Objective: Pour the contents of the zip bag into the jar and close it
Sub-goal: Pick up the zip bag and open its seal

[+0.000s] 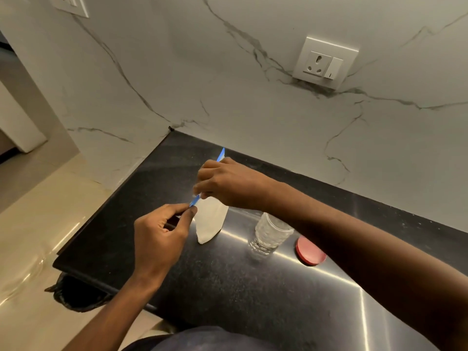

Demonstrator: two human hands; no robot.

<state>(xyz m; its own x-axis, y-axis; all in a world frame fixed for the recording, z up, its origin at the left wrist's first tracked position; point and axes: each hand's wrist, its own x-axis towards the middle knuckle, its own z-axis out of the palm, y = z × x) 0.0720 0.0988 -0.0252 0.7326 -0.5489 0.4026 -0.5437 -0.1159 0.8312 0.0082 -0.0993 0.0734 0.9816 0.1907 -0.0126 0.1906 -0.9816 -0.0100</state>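
A clear zip bag with white contents and a blue zip strip stands upright on the black countertop. My left hand pinches the near end of the blue strip. My right hand grips the top of the bag from above, hiding most of the strip; its far end sticks out behind the fingers. A clear textured glass jar stands open just right of the bag, partly under my right forearm. Its red lid lies flat on the counter to the jar's right.
A marble wall with a white power socket rises behind the counter. The counter's left edge drops to a beige floor, where a black bin sits below the corner.
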